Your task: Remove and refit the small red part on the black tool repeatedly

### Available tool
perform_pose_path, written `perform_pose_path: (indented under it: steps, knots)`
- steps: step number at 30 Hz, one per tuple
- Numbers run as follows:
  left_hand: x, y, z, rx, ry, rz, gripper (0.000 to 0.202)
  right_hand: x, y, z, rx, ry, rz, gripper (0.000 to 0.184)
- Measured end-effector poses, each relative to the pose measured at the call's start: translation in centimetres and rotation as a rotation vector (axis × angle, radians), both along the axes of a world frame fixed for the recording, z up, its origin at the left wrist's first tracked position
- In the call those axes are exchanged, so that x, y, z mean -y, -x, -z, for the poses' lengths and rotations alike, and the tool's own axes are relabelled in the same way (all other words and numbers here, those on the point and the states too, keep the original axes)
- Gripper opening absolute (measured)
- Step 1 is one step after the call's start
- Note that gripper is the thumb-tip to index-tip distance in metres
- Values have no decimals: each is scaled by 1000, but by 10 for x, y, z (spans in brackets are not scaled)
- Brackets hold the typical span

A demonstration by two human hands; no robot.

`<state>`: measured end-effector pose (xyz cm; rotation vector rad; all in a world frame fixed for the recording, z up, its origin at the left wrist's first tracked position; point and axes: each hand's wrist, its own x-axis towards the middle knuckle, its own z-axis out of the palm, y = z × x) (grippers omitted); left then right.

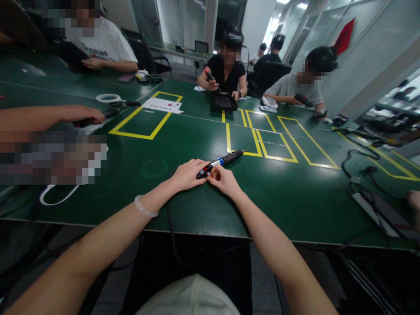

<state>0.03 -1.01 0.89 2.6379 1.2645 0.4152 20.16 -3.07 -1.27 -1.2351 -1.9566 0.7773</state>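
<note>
Mind the black cord (169,218)!
Your left hand (187,176) holds the tool's (231,157) back end over the green table (203,210); your right hand (226,181) curls there, but I can't tell what it pinches. A knee bumping that dangling cord could tug the tool, if they're joined.

Translucent pale bracelet (143,208), light greyish top (197,298), black trousers (226,267)
</note>
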Motion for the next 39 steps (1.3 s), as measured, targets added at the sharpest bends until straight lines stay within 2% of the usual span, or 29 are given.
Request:
perform_pose_path:
  steps: [13, 22, 39]
  knots:
    - [2, -1, -1, 24, 7, 1, 63, 0, -2, -1, -28, -92, -74, 6]
    - [3, -3, 2, -19, -63, -29, 54, -1, -3, 1, -16, -93, -59, 9]
    - [0, 0, -2, -40, -38, 6, 53, -2, -4, 2, -10, -78, -62, 11]
